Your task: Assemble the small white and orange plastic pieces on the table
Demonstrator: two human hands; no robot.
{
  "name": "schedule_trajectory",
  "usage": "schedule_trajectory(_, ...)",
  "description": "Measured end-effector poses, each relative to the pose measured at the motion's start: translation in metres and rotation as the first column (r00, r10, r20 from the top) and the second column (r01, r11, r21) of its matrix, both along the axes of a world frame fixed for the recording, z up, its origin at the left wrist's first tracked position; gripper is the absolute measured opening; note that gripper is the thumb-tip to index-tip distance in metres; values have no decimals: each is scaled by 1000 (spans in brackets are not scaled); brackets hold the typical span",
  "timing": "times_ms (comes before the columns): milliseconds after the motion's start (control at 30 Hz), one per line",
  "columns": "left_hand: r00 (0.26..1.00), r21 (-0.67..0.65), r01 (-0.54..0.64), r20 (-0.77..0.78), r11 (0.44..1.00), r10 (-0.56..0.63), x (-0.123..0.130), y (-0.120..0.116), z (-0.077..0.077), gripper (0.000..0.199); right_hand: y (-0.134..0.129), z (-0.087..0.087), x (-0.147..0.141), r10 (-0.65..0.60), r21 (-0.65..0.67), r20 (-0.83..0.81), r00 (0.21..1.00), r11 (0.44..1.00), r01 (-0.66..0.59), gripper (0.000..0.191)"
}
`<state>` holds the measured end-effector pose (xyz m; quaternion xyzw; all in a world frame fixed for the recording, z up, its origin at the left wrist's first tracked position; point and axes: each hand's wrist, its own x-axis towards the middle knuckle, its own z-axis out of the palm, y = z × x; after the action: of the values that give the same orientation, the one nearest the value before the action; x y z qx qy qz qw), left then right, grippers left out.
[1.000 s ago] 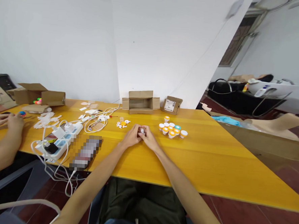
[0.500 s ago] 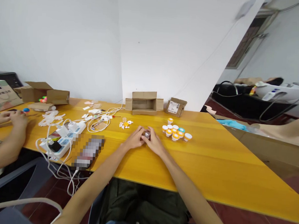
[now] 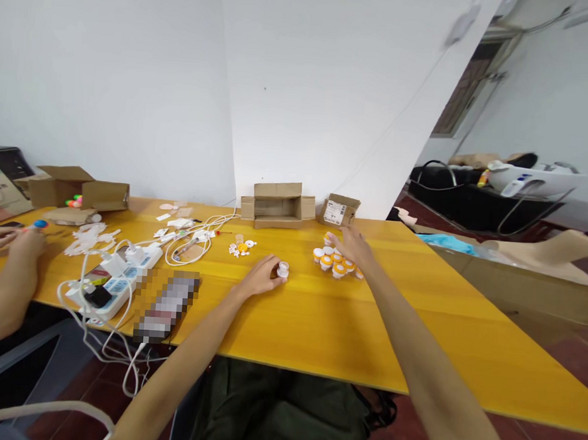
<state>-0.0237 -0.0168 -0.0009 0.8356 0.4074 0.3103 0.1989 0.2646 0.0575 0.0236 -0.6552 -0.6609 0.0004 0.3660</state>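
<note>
My left hand (image 3: 262, 276) is closed around a small clear cup (image 3: 283, 270) on the yellow table, thumb and fingers at its left side. Farther right, my right hand (image 3: 353, 247) reaches over a cluster of small tubs (image 3: 339, 270) with white and orange lids. Its fingertips are at the rearmost tub (image 3: 328, 239), which they partly hide; whether they grip it is too small to tell. Small white and orange pieces (image 3: 243, 248) lie on the table behind my left hand.
An open cardboard box (image 3: 277, 209) and a smaller box (image 3: 340, 210) stand by the wall. At left are a power strip (image 3: 130, 276) with cables, a phone (image 3: 168, 307) and another person's hand (image 3: 30, 238). A large carton (image 3: 500, 276) is at right.
My right hand has left the clear cup and moved right to the tubs. My left hand stays at the cup, which now shows more fully. The view has shifted slightly.
</note>
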Motion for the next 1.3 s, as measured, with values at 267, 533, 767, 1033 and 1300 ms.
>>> schedule_trajectory(267,999,-20,-22,-31,1000,22,0,-2,1,11,13,27,-27,147,-499,109,983,863,-74,62)
schedule_trajectory(533,999,-13,-13,-44,1000,13,2,-2,2,12,-24,29,-46,230,-499,314,921,865,-46,63)
schedule_trajectory(767,999,10,-9,-42,1000,10,2,0,-1,12,-44,25,-26,214,-448,288,933,891,-66,42)
schedule_trajectory(1033,998,24,-11,-56,1000,12,2,-1,0,12,-66,22,-11,196,-451,316,928,892,-35,37)
schedule_trajectory(1300,997,32,-15,-73,999,17,4,-2,0,12,-100,17,24,178,-446,389,904,895,16,40)
